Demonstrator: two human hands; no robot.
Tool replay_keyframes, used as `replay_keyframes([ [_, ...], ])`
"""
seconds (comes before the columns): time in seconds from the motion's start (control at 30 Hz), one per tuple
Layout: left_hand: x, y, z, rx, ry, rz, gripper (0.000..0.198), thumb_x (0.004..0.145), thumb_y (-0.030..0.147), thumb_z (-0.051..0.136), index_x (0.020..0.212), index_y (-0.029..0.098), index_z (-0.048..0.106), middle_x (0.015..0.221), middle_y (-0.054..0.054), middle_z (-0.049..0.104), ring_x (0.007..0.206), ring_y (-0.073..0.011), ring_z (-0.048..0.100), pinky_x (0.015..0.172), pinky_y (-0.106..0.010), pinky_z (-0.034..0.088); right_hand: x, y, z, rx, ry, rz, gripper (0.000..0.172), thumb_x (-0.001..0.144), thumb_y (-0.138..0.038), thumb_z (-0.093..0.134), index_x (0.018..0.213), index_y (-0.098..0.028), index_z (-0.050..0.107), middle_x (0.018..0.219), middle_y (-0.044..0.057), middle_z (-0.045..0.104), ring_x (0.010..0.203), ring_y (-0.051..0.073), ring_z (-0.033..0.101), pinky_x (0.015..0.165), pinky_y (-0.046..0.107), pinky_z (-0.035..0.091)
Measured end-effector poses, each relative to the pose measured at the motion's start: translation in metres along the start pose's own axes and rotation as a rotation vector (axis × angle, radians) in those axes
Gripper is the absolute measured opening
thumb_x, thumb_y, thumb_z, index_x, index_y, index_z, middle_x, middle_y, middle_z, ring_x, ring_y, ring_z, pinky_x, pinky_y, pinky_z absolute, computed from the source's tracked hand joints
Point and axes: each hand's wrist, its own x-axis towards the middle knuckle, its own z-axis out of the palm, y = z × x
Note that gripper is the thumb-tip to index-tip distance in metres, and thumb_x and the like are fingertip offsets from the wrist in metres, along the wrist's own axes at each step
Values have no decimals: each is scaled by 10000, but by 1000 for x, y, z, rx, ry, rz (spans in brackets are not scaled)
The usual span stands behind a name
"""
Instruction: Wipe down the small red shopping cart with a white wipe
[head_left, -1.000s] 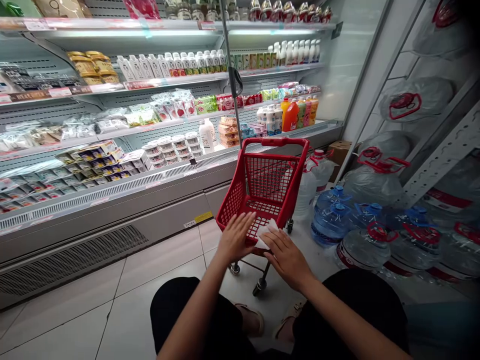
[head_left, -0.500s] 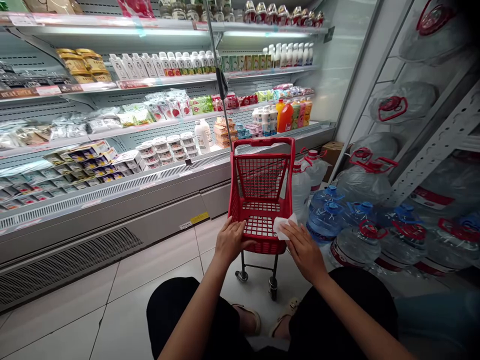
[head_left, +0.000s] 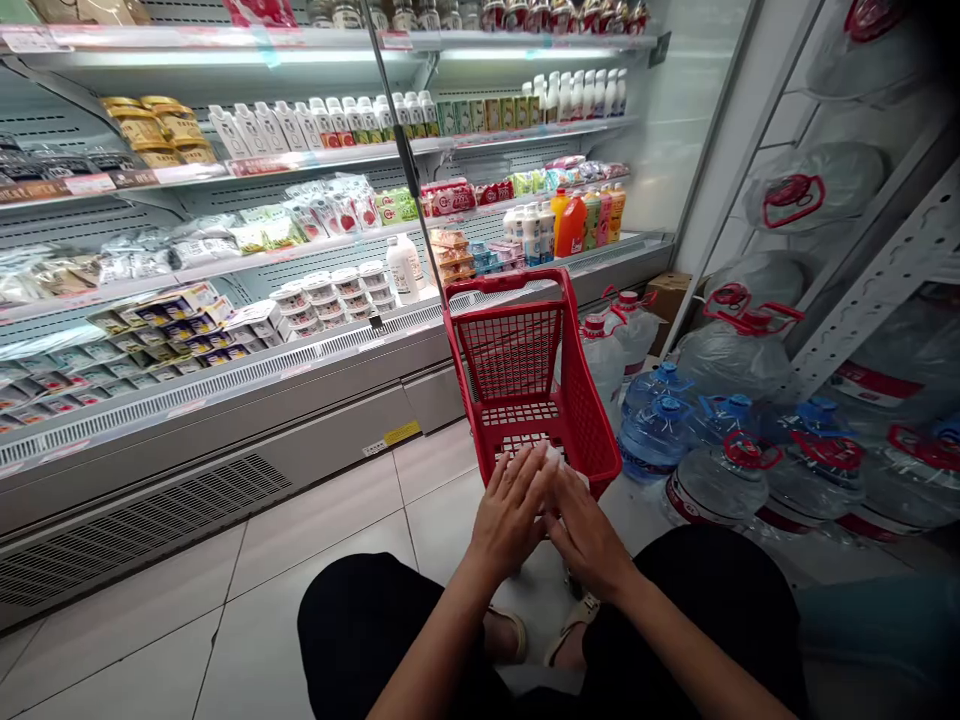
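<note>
A small red plastic shopping cart [head_left: 592, 420] stands in front of my knees, its near rim partly hidden behind my hands. My right hand [head_left: 592, 540] is bent round a crumpled white tissue [head_left: 553, 456], of which only small bits show between the fingers. Close against it, my left hand [head_left: 506, 515] has its fingers stretched out, the tips touching the right hand and the tissue. Both hands are over the cart's near edge. The cart's upright back panel [head_left: 510, 350] and handle [head_left: 506, 282] face away from me.
A refrigerated display [head_left: 315, 400] with dairy and drinks runs along the left and back. Large water bottles [head_left: 720, 480] crowd the floor at right, beside a white metal rack [head_left: 862, 290]. A dark pole-like door edge [head_left: 405, 150] crosses the shelves. White tiles [head_left: 322, 580] cover the floor.
My left hand has left the cart's near left rim and come rightward to my right hand. The tissue, earlier spread on the right rim, is now bunched. The cart has turned a little.
</note>
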Motion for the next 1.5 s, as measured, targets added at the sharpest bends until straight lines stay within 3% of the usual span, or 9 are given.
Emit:
replay_keyframes([
  [0.17, 6, 6, 17, 54, -5, 40, 769, 1059, 195, 446, 1695, 171, 15, 1750, -122, 141, 1607, -236, 227, 1272, -440, 379, 18, 17, -13, 258, 176, 211, 679, 1078, -266, 208, 1691, -291, -83, 1734, 69, 271, 1570, 214, 323, 1215, 467, 431],
  [0.3, 4, 9, 35, 174, -50, 121, 666, 1051, 59, 336, 1683, 193, 170, 1722, -47, 276, 1581, -177, 292, 1303, -408, 333, 45, 30, -22, 151, 316, 287, 620, 1096, -338, 218, 1697, -274, 82, 1735, 70, 269, 1587, 240, 285, 1263, 518, 340],
  [0.5, -16, -22, 17, 180, -70, 173, 625, 1069, 94, 349, 1673, 184, 217, 1681, -21, 373, 1569, -174, 328, 1321, -411, 289, 52, 41, -21, -206, 13, 100, 652, 1103, -483, 230, 1700, -318, 25, 1714, 21, 322, 1577, 251, 309, 1309, 547, 184],
  [0.7, -42, -57, -20, 264, -59, -96, 798, 999, -8, 330, 1692, 314, 103, 1689, 1, 343, 1576, -204, 312, 1327, -505, 248, 50, 47, -18, -292, -42, 114, 646, 1113, -492, 224, 1697, -318, 7, 1693, 10, 359, 1535, 222, 391, 1291, 507, 236],
  [0.83, -38, -37, -1, 260, -13, -183, 707, 1017, 83, 434, 1678, 230, 232, 1686, -40, 360, 1577, -265, 316, 1239, -506, 422, 69, 37, -10, -305, -76, 191, 607, 1118, -511, 185, 1690, -350, 58, 1681, -24, 377, 1532, 205, 395, 1290, 515, 221],
  [1.0, -27, -20, 20, 195, 59, -117, 583, 1034, 119, 482, 1608, 170, 391, 1623, -63, 485, 1540, -245, 399, 1190, -400, 500, 87, 29, 2, -339, -94, 177, 596, 1116, -505, 155, 1686, -335, 121, 1677, -27, 367, 1547, 215, 368, 1300, 534, 181],
  [1.2, -31, -38, 4, 164, 59, 9, 583, 1062, 77, 400, 1632, 180, 340, 1590, -56, 532, 1528, -189, 413, 1209, -353, 477, 77, 40, 0, -359, -153, 201, 633, 1101, -577, 175, 1683, -337, 121, 1668, -12, 377, 1507, 239, 435, 1285, 565, 204],
  [1.3, -29, -44, -3, 179, 98, -66, 586, 1071, 93, 370, 1646, 196, 318, 1617, -62, 493, 1541, -195, 391, 1204, -373, 480, 74, 43, -3, -340, -156, 202, 641, 1097, -594, 178, 1683, -341, 122, 1665, -6, 390, 1486, 239, 465, 1290, 576, 182],
  [1.5, -9, -40, 9, 85, 19, -21, 528, 1089, 296, 456, 1607, 209, 406, 1632, -66, 470, 1556, -227, 370, 1254, -450, 410, 76, 42, -5, -328, -190, 187, 633, 1099, -583, 175, 1682, -349, 103, 1669, -3, 390, 1484, 230, 467, 1292, 568, 183],
])
